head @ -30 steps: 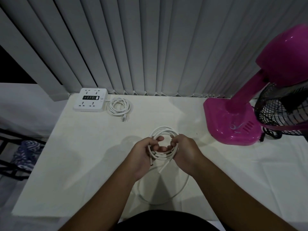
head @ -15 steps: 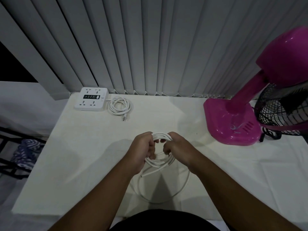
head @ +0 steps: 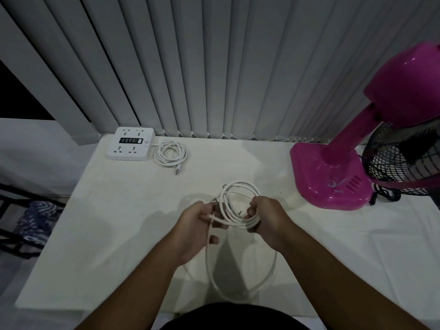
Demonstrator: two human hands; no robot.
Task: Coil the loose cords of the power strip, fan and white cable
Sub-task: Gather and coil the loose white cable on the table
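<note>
Head view catches the white cable [head: 240,202] mid-coil at the centre of the frame, lifted just above the tabletop [head: 119,210]. The right hand [head: 267,217] has its grip clenched round the bundle of finished loops. The left hand [head: 196,226] pinches the loose strand where it leaves that bundle. From there the strand drops into one wide slack loop lying on the tabletop at lower centre, so I judge a turn or two is left. The next move likely calls for the left hand to lift that slack and lay it into the right, matching the loop size without twisting. The cable looks thin, smooth and springy, its turns uneven. At upper left the strip cord [head: 170,154] lies coiled beside the power strip [head: 131,144].
</note>
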